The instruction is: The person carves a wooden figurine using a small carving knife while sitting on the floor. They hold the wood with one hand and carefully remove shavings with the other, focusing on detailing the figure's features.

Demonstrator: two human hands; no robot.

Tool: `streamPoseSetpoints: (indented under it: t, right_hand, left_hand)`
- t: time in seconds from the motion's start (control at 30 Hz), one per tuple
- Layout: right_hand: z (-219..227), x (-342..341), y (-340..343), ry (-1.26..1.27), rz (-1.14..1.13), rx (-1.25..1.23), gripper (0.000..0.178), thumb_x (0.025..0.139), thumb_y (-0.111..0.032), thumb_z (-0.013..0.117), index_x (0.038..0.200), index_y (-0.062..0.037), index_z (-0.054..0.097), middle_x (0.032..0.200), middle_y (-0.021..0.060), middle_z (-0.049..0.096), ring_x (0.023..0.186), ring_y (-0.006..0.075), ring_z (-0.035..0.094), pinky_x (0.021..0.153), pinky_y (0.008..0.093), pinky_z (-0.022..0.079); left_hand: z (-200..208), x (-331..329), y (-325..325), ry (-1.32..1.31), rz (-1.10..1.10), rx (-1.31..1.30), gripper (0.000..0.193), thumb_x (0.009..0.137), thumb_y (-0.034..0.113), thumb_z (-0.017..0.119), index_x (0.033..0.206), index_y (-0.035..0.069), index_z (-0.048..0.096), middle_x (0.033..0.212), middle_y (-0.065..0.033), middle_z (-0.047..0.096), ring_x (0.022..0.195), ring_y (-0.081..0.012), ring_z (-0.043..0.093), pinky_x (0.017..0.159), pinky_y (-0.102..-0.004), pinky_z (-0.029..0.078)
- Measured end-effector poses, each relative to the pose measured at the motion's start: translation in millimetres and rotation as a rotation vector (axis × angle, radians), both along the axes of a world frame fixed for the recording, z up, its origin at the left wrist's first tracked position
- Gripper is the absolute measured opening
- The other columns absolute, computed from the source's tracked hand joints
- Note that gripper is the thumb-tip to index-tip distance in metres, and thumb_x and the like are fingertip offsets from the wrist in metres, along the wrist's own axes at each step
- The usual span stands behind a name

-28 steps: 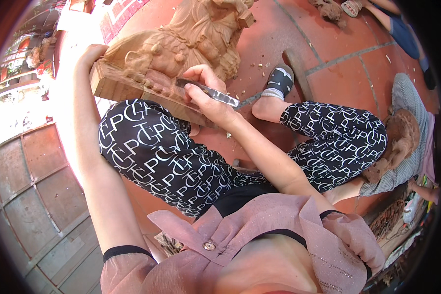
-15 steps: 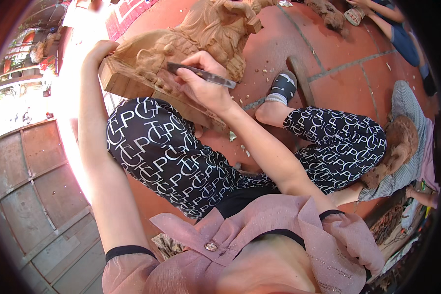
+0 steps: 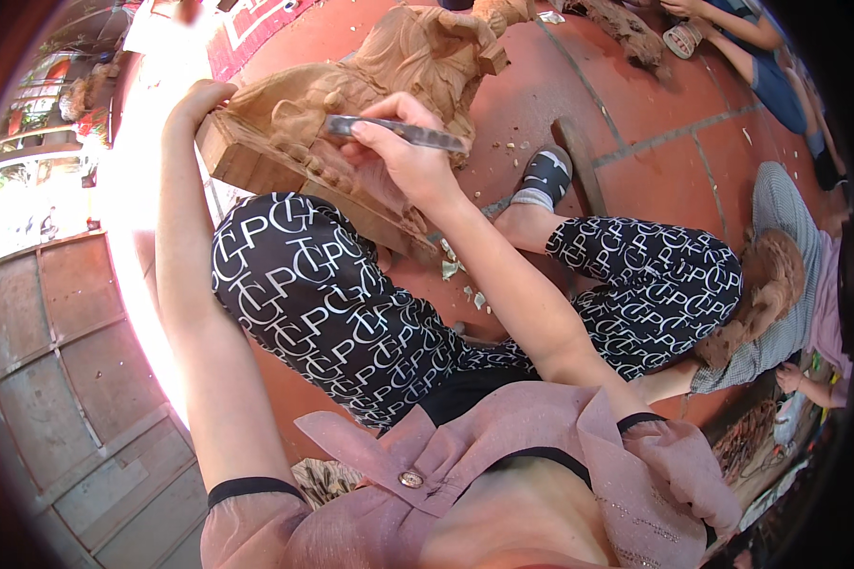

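A large carved wooden figure lies tilted across the floor in front of my left knee, its blocky base toward me. At the base's left corner my left hand grips the edge, its fingertips partly hidden behind the wood. Closed around a flat, dark grey metal carving tool, my right hand hovers low over the carved surface just above the base. The tool's left end lies over the relief; I cannot tell whether it touches the wood.
Red floor tiles carry scattered wood chips. A wooden bar lies beside my right foot. At right, a person's striped trouser leg is near a rough wood piece. Another person's hands hold a patterned cup-shaped object.
My right hand and the tool have shifted slightly right, and the tool lies more level. My left hand keeps its hold on the base. The view has moved a little.
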State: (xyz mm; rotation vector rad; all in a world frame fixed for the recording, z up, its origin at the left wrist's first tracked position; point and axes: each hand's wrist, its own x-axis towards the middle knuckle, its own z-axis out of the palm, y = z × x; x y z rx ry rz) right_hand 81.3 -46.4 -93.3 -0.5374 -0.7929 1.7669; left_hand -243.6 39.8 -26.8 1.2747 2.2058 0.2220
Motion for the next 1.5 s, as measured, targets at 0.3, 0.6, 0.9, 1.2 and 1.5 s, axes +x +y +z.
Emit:
streamPoseSetpoints:
  t: [0.3, 0.6, 0.9, 1.2, 1.5]
  right_hand:
    - [-0.5, 3.5, 2.0, -0.216, -0.019, 0.123, 0.008, 0.078, -0.003, 0.058, 0.078, 0.0, 0.051, 0.073, 0.0094, 0.062, 0.059, 0.0117, 0.06, 0.053, 0.0244, 0.049]
    - [-3.3, 10.1, 2.7, -0.153, 0.047, 0.051, 0.009, 0.079, -0.002, 0.058, 0.084, 0.0007, 0.052, 0.074, 0.009, 0.061, 0.06, 0.0122, 0.06, 0.054, 0.0251, 0.051]
    - [3.1, -7.1, -19.4, 0.03, 0.161, -0.044, 0.009, 0.082, -0.004, 0.057, 0.088, -0.0025, 0.05, 0.076, 0.0069, 0.06, 0.064, 0.011, 0.062, 0.053, 0.0219, 0.051]
    - [13.8, -15.3, -23.1, 0.046, 0.037, 0.095, 0.007, 0.079, 0.0, 0.057, 0.08, 0.0, 0.051, 0.068, 0.0076, 0.06, 0.058, 0.009, 0.058, 0.05, 0.0216, 0.047]
    - [36.5, -12.4, -15.8, -0.075, -0.036, 0.128, 0.009, 0.076, -0.005, 0.061, 0.075, -0.0012, 0.053, 0.065, 0.0045, 0.057, 0.055, 0.0082, 0.051, 0.049, 0.024, 0.042]
  left_hand:
    - [-7.0, -7.8, 4.1, 0.051, -0.033, 0.016, 0.031, 0.066, 0.029, 0.06, 0.077, 0.001, 0.062, 0.074, -0.0094, 0.061, 0.061, -0.0166, 0.056, 0.059, -0.0303, 0.047]
    - [5.2, 16.4, -4.5, 0.009, 0.021, 0.014, 0.028, 0.066, 0.029, 0.061, 0.073, 0.003, 0.063, 0.072, -0.0082, 0.061, 0.059, -0.0152, 0.056, 0.058, -0.0302, 0.047]
    - [1.3, 8.9, -0.1, 0.093, -0.054, 0.001, 0.029, 0.065, 0.029, 0.061, 0.076, 0.002, 0.064, 0.073, -0.0087, 0.061, 0.063, -0.0158, 0.057, 0.061, -0.0302, 0.047]
    - [0.1, 11.0, 0.0, 0.051, -0.014, 0.006, 0.031, 0.066, 0.029, 0.06, 0.078, 0.001, 0.064, 0.074, -0.0093, 0.062, 0.064, -0.0167, 0.057, 0.061, -0.0307, 0.047]
    - [7.7, 19.7, -4.3, 0.036, 0.01, 0.001, 0.027, 0.065, 0.028, 0.06, 0.074, 0.002, 0.063, 0.072, -0.008, 0.06, 0.061, -0.0159, 0.056, 0.06, -0.0308, 0.046]
